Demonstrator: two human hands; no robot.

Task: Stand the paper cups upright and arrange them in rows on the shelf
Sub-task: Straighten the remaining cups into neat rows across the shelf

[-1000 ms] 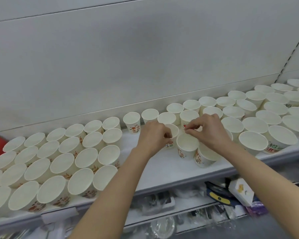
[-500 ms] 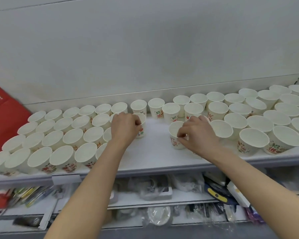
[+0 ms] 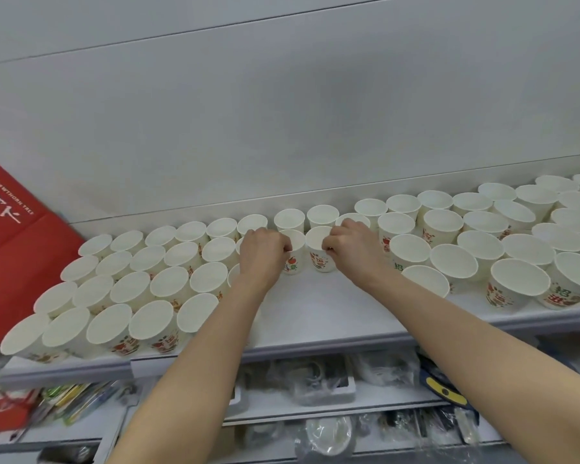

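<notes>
On shelf point(image 3: 315, 316): left hand point(image 3: 265, 251), right hand point(image 3: 350, 244) each pinch upright cup, mouths up.

Some sixty paper cups point(image 3: 416, 249), two hands, one red box point(image 3: 10, 236).

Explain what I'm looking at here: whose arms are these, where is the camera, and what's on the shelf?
No robot: a person wears a camera on the head, looking down at their own bare arms. The white shelf holds many upright paper cups in rows, with a bare gap in the middle. The left hand pinches the rim of one cup; the right hand pinches the rim of the cup beside it. A red box sits at left; a lower shelf holds wrapped goods.
</notes>
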